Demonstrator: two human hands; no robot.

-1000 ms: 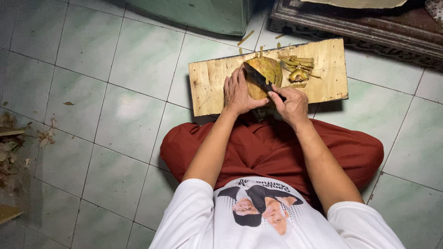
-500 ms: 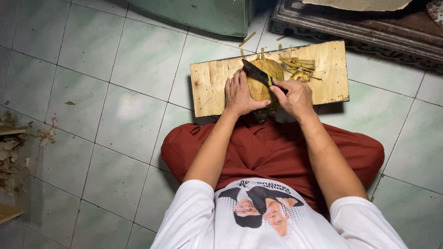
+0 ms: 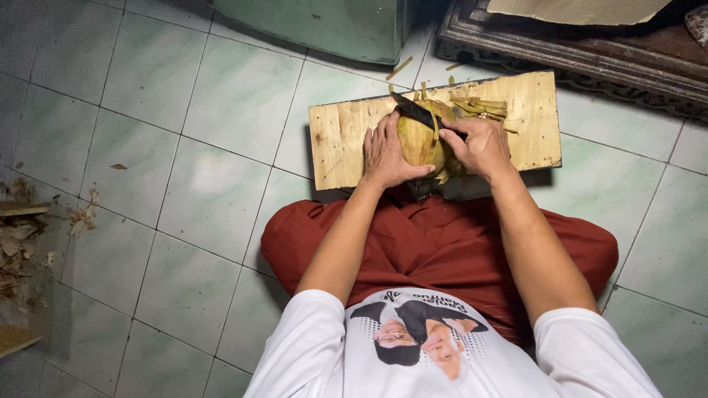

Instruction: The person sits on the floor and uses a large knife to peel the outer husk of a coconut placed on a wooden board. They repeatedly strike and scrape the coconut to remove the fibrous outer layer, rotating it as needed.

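Observation:
A green-brown coconut (image 3: 419,141) stands on a plywood board (image 3: 341,140) lying on the tiled floor in front of my crossed legs. My left hand (image 3: 385,155) grips the coconut's left side. My right hand (image 3: 481,145) is closed around the handle of a dark-bladed knife (image 3: 414,110), whose blade lies across the top of the coconut, pointing up and left. Strips of cut husk (image 3: 479,107) lie on the board just behind my right hand.
A pale green cabinet (image 3: 324,26) stands beyond the board, with a dark carved wooden frame (image 3: 575,55) to the right of it. Dry husk scraps (image 3: 22,236) are piled at the left edge. Loose husk slivers (image 3: 399,68) lie near the board.
My right hand has pushed the knife away from me, moving the blade from the coconut's near face up over its top. My left hand stays on the coconut.

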